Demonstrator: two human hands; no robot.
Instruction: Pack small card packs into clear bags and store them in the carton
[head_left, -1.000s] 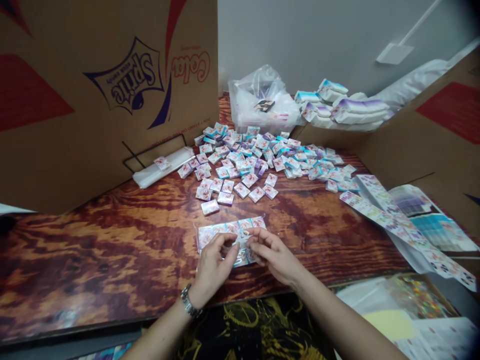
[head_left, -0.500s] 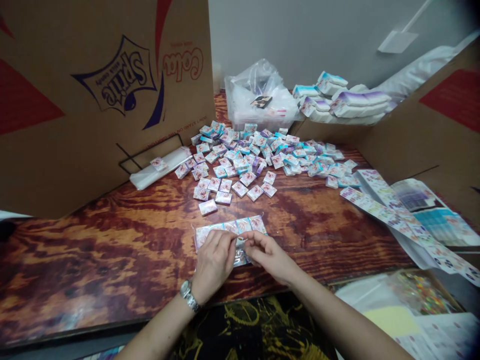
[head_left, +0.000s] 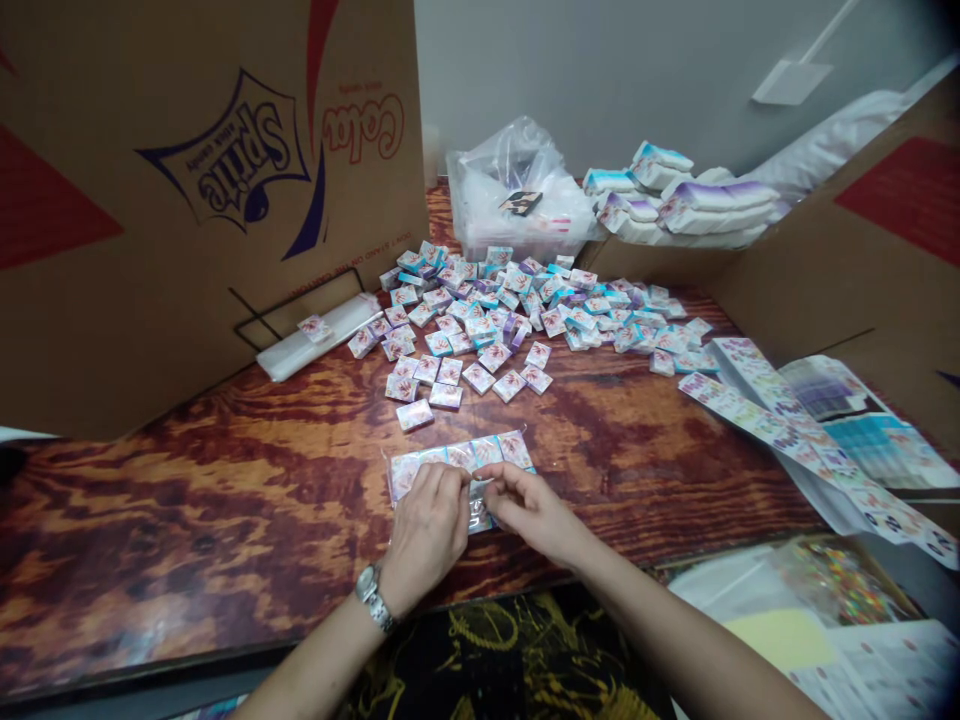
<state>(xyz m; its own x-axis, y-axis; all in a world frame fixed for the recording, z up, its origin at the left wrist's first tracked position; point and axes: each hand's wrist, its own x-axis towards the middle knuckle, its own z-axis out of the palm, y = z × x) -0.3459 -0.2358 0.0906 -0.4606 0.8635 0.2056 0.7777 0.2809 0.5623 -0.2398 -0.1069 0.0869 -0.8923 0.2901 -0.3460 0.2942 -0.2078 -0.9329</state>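
Observation:
A clear plastic bag (head_left: 512,447) lies flat on the table near its front edge, with several small printed boxes in rows inside it. My left hand (head_left: 429,515), a metal watch at its wrist, covers the left and middle part of the bag. My right hand (head_left: 529,508) is over its right side. The fingertips of both hands meet above the middle of the bag, closed in a pinch on its plastic. Exactly which part of the film they grip is hard to see. Beyond the bag spreads a loose pile of small white, purple and blue boxes (head_left: 480,310).
A large carton (head_left: 225,250) walls off the left, another carton (head_left: 825,270) the right. Flat clear bags (head_left: 319,338) lie by the left carton. A plastic-lined tub (head_left: 517,215) and bundled packs (head_left: 675,200) stand behind. Printed strips (head_left: 795,430) overhang the right edge.
My fingertips have shifted very slightly over the bag, the right ones drawing a little closer to the left. The bag and the boxes stay where they were.

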